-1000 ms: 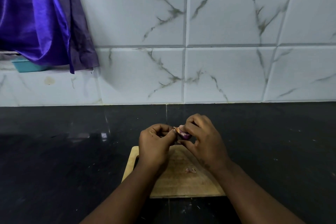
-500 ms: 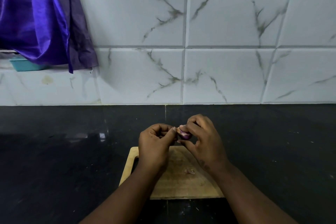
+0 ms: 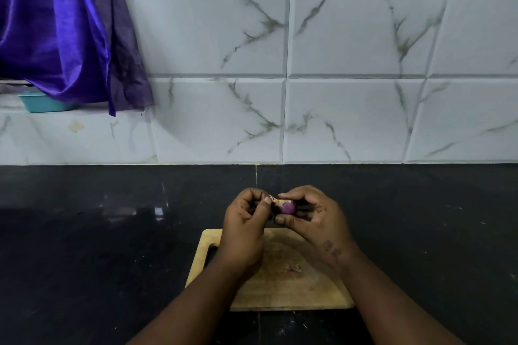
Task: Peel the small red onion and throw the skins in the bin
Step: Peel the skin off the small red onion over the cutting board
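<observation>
Above counter (image 3: 112, 232), right hand (image 3: 314, 218) around onion (image 3: 287, 207).

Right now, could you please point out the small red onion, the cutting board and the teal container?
small red onion (image 3: 288, 207), head view, peeled purple side.
cutting board (image 3: 302, 293), head view, bare wood.
teal container (image 3: 42, 103), head view, front wall.

White marble-veined wall tiles (image 3: 350, 36) back a glossy black counter (image 3: 84, 232) (faint reflections); purple satin curtain (image 3: 56, 22) hangs upper left.
</observation>
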A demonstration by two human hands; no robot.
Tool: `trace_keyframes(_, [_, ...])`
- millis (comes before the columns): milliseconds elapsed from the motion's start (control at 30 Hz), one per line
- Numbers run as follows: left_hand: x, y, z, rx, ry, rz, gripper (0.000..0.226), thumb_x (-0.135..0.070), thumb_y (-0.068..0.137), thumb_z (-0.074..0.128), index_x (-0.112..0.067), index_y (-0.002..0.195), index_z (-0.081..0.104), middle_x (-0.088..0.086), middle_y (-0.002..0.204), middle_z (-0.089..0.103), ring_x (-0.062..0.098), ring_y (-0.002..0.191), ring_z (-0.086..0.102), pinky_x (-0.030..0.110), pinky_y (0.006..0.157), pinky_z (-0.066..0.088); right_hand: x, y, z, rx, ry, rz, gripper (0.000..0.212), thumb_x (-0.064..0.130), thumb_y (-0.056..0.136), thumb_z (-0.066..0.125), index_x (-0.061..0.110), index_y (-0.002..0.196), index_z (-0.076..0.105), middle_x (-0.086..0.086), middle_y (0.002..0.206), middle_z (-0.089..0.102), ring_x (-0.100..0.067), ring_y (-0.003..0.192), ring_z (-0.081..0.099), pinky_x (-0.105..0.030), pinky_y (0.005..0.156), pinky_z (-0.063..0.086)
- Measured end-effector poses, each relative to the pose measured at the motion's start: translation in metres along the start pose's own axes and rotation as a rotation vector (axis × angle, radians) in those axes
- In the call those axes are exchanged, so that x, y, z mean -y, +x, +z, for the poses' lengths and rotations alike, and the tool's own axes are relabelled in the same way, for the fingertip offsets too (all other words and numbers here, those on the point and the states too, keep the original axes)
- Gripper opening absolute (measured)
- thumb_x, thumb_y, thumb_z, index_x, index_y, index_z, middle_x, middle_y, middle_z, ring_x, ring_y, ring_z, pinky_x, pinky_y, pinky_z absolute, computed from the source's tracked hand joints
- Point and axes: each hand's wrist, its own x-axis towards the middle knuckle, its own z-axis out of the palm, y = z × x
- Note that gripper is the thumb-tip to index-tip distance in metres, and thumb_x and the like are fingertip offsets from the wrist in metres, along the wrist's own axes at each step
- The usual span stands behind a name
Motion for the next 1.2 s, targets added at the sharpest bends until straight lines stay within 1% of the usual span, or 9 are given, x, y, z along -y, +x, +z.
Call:
trace_keyframes(133, [0.000,0.001,0.000,0.018,-0.054,-0.024,0.018,-0.001,0.107,0.052,-0.005,0.095,0.065,0.001,0.081,0.066,0.007,0.072,0.061,0.018,0.065,0.054,-0.002,0.002,-0.003,0.023,0.039,0.036,0.034,0.007,0.075,0.088,0.009,0.108,0.077,-0.004,0.105,0.076,-0.015,0.099,0.075,-0.023,0.082,0.060])
trace_keyframes(267, [0.002,0.000,-0.001,-0.013,-0.069,-0.024,0.015,-0.006,0.107,0.055,-0.007,0.096,0.066,-0.001,0.079,0.067,0.007,0.071,0.061,0.019,0.065,0.053,-0.002,0.003,-0.004,-0.001,0.027,0.054,0.037,0.010,0.072,0.090,0.011,0.107,0.078,-0.003,0.105,0.076,-0.014,0.099,0.075,-0.024,0.082,0.061])
trace_keyframes(333, [0.002,-0.001,-0.002,-0.049,0.002,0.017,0.007,-0.008,0.102,0.064,-0.011,0.101,0.070,-0.002,0.084,0.072,0.007,0.075,0.068,0.020,0.070,0.059,-0.003,0.004,-0.004,-0.025,-0.008,0.042,0.038,0.010,0.069,0.092,0.011,0.105,0.078,-0.001,0.102,0.075,-0.013,0.098,0.074,-0.023,0.080,0.060])
trace_keyframes(467, [0.002,-0.002,-0.002,-0.090,0.175,0.063,0.021,-0.005,0.095,0.075,-0.022,0.107,0.076,-0.010,0.097,0.078,0.003,0.091,0.074,0.017,0.077,0.061,-0.005,0.005,-0.005,-0.032,-0.065,0.013,0.038,0.012,0.068,0.094,0.013,0.103,0.079,0.000,0.103,0.073,-0.011,0.097,0.073,-0.022,0.080,0.060])
trace_keyframes(600, [0.004,-0.004,-0.003,-0.163,0.286,0.133,0.025,-0.004,0.090,0.080,-0.023,0.106,0.082,-0.008,0.098,0.082,0.004,0.096,0.077,0.025,0.084,0.065,-0.007,0.004,-0.005,-0.016,-0.095,0.020,0.038,0.015,0.068,0.094,0.016,0.103,0.078,0.003,0.102,0.072,-0.012,0.098,0.071,-0.024,0.080,0.061])
trace_keyframes(733, [0.005,-0.005,-0.004,-0.218,0.285,0.169,0.022,-0.002,0.088,0.082,-0.020,0.101,0.085,-0.007,0.094,0.083,0.007,0.094,0.079,0.033,0.086,0.066,-0.008,0.005,-0.005,-0.011,-0.096,0.033,0.039,0.020,0.067,0.095,0.018,0.102,0.079,0.005,0.103,0.073,-0.012,0.099,0.071,-0.028,0.081,0.063])
trace_keyframes(800, [0.005,-0.005,-0.005,-0.224,0.304,0.188,0.021,-0.003,0.088,0.082,-0.021,0.098,0.085,-0.008,0.091,0.083,0.007,0.091,0.079,0.034,0.084,0.067,-0.008,0.005,-0.005,-0.014,-0.095,0.035,0.039,0.020,0.066,0.095,0.018,0.101,0.079,0.005,0.102,0.073,-0.010,0.098,0.071,-0.026,0.079,0.062])
trace_keyframes(1000, [0.006,-0.005,-0.004,-0.157,0.391,0.200,0.027,-0.003,0.096,0.073,-0.030,0.100,0.077,-0.010,0.098,0.078,0.003,0.096,0.074,0.028,0.083,0.064,-0.010,0.004,-0.006,-0.017,-0.101,0.040,0.039,0.021,0.066,0.096,0.016,0.100,0.078,0.004,0.101,0.073,-0.012,0.098,0.071,-0.029,0.079,0.063])
trace_keyframes(1200, [0.008,-0.005,-0.005,-0.033,0.409,0.150,0.025,-0.005,0.100,0.067,-0.029,0.103,0.074,-0.009,0.104,0.076,0.007,0.099,0.073,0.041,0.086,0.066,-0.011,0.005,-0.012,-0.007,-0.090,0.049,0.038,0.013,0.066,0.095,0.011,0.100,0.077,0.002,0.102,0.073,-0.007,0.096,0.071,-0.021,0.076,0.060])
